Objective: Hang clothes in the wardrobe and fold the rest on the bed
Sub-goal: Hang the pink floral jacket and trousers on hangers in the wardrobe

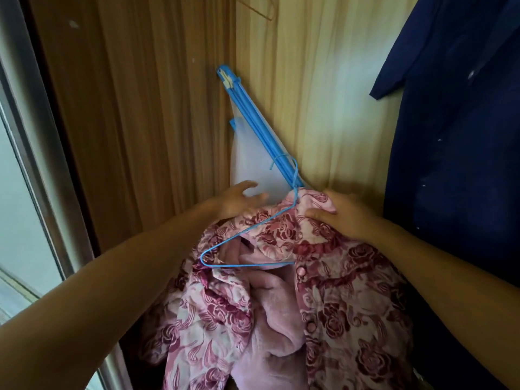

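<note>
View down into a wooden wardrobe (pixel 323 94), arms reaching forward from the bottom corners. A pink floral shirt (pixel 337 291) is held low in the middle, partly draped over a thin blue wire hanger (pixel 247 266).

The hanger's bottom bar runs left to right across the shirt. Its hook (pixel 295 170) points up and away from the person, towards the back panel, and lies against a folded blue frame (pixel 253 119) leaning there.

The shirt's right shoulder is gripped by the right hand (pixel 343 213), fingers curled over the cloth just right of the hanger's neck. The left hand (pixel 239 199) is blurred; its fingers are spread loosely beside the shirt's upper left edge, and nothing is seen to be held in it. The right hand is the nearer to the hook.

A navy garment (pixel 455 136) hangs at the right. No rail is in view, so the hook would probably have to be lifted clear of the blue frame before hanging, and it could snag there.
</note>
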{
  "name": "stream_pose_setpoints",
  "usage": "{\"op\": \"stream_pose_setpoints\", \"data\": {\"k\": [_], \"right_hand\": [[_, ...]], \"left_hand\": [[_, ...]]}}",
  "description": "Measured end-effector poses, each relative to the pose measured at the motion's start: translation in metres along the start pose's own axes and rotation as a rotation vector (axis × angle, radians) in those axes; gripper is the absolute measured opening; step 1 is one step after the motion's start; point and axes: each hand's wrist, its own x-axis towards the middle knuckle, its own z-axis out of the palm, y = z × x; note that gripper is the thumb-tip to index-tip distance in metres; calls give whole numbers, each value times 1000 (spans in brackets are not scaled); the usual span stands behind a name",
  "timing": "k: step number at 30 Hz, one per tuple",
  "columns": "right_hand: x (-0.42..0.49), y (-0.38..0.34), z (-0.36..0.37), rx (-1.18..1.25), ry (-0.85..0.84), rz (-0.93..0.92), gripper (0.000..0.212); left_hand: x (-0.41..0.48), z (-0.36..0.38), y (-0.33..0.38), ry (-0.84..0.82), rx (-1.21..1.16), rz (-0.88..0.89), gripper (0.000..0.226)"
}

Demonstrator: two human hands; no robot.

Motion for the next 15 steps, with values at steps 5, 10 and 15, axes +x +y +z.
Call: {"op": "stream_pose_setpoints", "data": {"k": [5,10,15], "right_hand": [[1,10,-7,20,45,13,60],[2,20,-8,-343,201,121,61],[12,11,-16,-495,322,208,63]], "left_hand": [[-2,-19,-80,-200,654,-189,52],[-11,-26,-72,12,539,-122,44],[-23,-48,-5,318,440,6,32]]}}
